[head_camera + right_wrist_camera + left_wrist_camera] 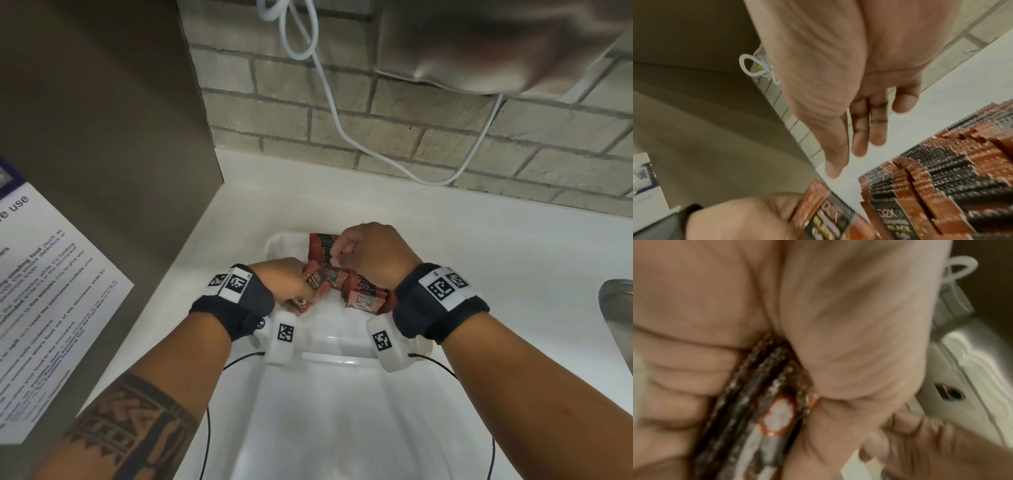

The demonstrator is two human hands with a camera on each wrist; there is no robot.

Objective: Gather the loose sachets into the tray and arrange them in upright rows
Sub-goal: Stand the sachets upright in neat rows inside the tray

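Note:
A white tray sits on the white counter. Brown and black sachets stand upright in packed rows at its far end, and more sachets lean in front of them; the right wrist view shows the rows close up. My left hand grips a small bundle of sachets over the tray's left side, seen edge-on in the left wrist view. My right hand hovers over the rows with relaxed fingers and holds nothing.
A tall grey appliance side with a printed notice walls off the left. A white cable hangs down the brick wall behind. A steel sink edge lies at the right. Bare counter stretches right of the tray.

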